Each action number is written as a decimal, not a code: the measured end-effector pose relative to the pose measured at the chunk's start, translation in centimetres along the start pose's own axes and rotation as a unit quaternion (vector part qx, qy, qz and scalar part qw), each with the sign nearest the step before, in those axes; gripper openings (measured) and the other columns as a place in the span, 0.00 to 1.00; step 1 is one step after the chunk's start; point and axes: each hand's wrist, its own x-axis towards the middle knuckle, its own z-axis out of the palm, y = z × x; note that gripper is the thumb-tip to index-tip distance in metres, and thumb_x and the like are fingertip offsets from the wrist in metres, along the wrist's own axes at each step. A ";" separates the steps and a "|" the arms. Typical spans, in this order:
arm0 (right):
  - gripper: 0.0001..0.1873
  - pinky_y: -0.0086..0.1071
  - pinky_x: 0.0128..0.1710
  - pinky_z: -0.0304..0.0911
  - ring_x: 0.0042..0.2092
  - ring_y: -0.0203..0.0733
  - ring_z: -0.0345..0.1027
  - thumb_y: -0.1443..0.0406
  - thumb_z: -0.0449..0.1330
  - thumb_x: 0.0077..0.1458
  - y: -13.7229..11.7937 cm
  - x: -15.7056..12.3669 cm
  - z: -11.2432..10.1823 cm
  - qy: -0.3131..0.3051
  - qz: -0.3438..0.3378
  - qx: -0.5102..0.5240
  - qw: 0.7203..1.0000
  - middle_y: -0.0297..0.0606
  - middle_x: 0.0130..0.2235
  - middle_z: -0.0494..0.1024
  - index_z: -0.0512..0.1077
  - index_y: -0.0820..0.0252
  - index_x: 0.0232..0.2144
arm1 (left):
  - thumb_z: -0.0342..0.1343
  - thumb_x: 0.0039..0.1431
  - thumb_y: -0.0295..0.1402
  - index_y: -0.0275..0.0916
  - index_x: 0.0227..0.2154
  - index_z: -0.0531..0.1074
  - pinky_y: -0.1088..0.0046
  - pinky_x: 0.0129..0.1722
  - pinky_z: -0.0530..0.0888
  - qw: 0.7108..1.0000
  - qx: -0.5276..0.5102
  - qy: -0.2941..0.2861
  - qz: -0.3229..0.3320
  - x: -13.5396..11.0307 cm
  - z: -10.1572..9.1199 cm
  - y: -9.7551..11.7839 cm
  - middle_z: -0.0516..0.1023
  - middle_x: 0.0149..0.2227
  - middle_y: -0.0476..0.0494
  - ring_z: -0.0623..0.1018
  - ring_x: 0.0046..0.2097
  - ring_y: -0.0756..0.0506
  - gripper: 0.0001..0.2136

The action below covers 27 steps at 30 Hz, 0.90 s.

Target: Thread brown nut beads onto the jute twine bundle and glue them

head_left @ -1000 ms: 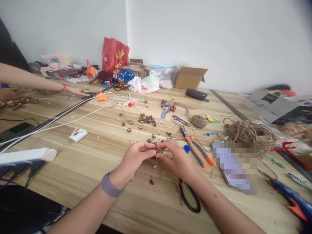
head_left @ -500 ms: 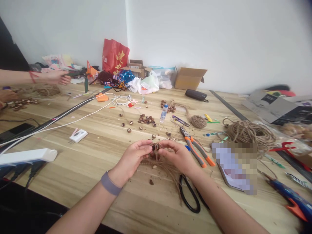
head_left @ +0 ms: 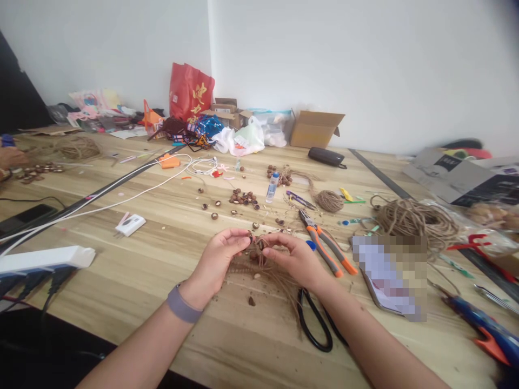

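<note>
My left hand (head_left: 221, 259) pinches a small dark brown nutshell (head_left: 250, 236) between thumb and fingertips. Just to its right, my right hand (head_left: 298, 259) is closed on another nutshell (head_left: 260, 245), with thin twine strands around it. Below the fingers hangs a cluster of brown shells (head_left: 254, 255), partly hidden. Loose twine ends (head_left: 279, 278) trail from it across the wooden table towards black-handled scissors (head_left: 318, 324), which lie partly under my right forearm. Orange-and-grey pliers (head_left: 326, 243) rest beyond my right hand.
Loose nutshells (head_left: 244, 198) lie ahead, near a small clear bottle (head_left: 273, 188). To the right are a twine coil (head_left: 413, 221) and a phone (head_left: 385, 281). A power strip (head_left: 48, 262) and white cables (head_left: 121, 208) are on the left. A co-worker's hand (head_left: 12, 158) shows at the left edge.
My left hand has drawn slightly left and up with its nutshell, widening the gap to my right hand. At far left, a co-worker's outstretched arm and the green-handled tool have left the view.
</note>
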 end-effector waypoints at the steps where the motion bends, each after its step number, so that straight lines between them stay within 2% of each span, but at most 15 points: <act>1: 0.13 0.38 0.47 0.65 0.42 0.43 0.73 0.59 0.61 0.50 0.0 0.0 0.0 0.003 0.001 -0.006 1.000 0.38 0.39 0.80 0.75 0.57 0.38 | 0.68 0.39 0.33 0.35 0.33 0.75 0.74 0.34 0.65 1.000 -0.004 -0.002 -0.001 0.0 0.0 0.0 0.80 0.32 0.46 0.74 0.34 0.49 0.16; 6: 0.13 0.37 0.47 0.65 0.42 0.43 0.73 0.59 0.60 0.50 -0.1 0.0 -0.1 -0.001 -0.009 -0.018 1.000 0.38 0.39 0.80 0.75 0.58 0.38 | 0.68 0.40 0.33 0.35 0.33 0.74 0.75 0.34 0.66 1.000 -0.029 0.001 -0.004 0.0 0.1 0.0 0.79 0.31 0.46 0.76 0.34 0.49 0.15; 12: 0.13 0.38 0.48 0.64 0.43 0.43 0.73 0.60 0.60 0.50 0.0 -0.1 0.0 -0.005 -0.006 -0.028 1.000 0.40 0.40 0.80 0.75 0.59 0.38 | 0.67 0.41 0.30 0.36 0.36 0.71 0.74 0.36 0.70 0.998 -0.065 -0.005 -0.013 -0.1 0.2 0.1 0.80 0.36 0.44 0.78 0.37 0.47 0.16; 17: 0.13 0.38 0.47 0.64 0.42 0.43 0.73 0.60 0.60 0.50 -0.1 -0.1 0.1 -0.013 -0.002 -0.035 0.999 0.39 0.40 0.80 0.75 0.58 0.38 | 0.66 0.42 0.27 0.37 0.38 0.71 0.75 0.34 0.70 1.000 -0.026 -0.004 -0.005 -0.3 0.1 0.1 0.79 0.39 0.43 0.77 0.37 0.49 0.17; 23: 0.12 0.37 0.45 0.65 0.41 0.42 0.73 0.59 0.60 0.51 -0.4 -0.2 0.1 -0.018 -0.006 -0.031 0.999 0.38 0.38 0.80 0.76 0.57 0.37 | 0.66 0.41 0.27 0.38 0.37 0.71 0.76 0.31 0.68 1.000 -0.007 -0.011 -0.028 -0.3 0.0 0.2 0.79 0.40 0.43 0.77 0.36 0.48 0.17; 27: 0.10 0.36 0.44 0.65 0.40 0.42 0.73 0.61 0.60 0.51 -0.7 -0.2 0.2 -0.023 -0.005 -0.029 0.999 0.37 0.38 0.80 0.75 0.57 0.36 | 0.66 0.41 0.25 0.38 0.36 0.72 0.75 0.33 0.68 1.000 -0.002 -0.012 -0.021 -0.2 0.0 0.0 0.79 0.39 0.43 0.77 0.37 0.48 0.17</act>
